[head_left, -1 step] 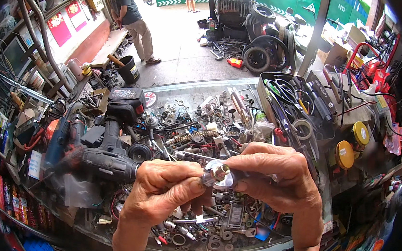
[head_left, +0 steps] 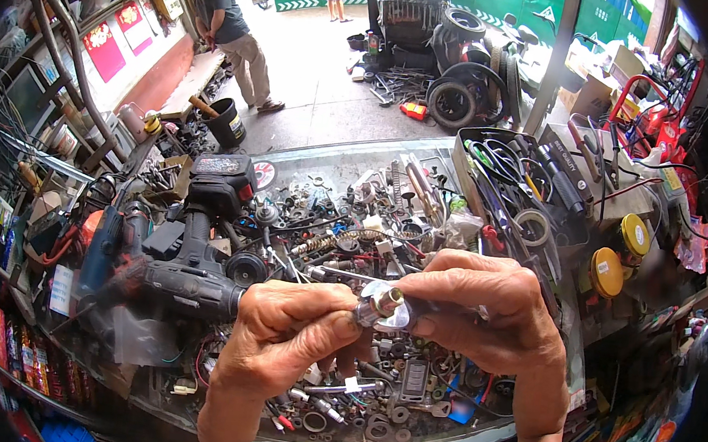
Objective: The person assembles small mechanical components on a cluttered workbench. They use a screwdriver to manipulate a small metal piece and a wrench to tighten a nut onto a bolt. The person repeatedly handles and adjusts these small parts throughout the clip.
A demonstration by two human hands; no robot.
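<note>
- A cluttered repair workshop, its front open onto pale paved ground (head_left: 321,73).
- A long glass-topped counter (head_left: 300,160) is strewn with small loose metal parts (head_left: 377,419).
- A black cordless drill (head_left: 196,244) and a blue-bodied power tool (head_left: 101,249) lie at its left.
- Black rubber tyres (head_left: 435,101) are piled beyond, near scattered metal tools (head_left: 397,84).

Two hands (head_left: 494,315) show at the lower centre, two round yellow lids (head_left: 606,273) at the right, one black drill (head_left: 190,286) left of centre, one black bucket (head_left: 227,126) at upper left, two standing people (head_left: 228,26) toward the top.
</note>
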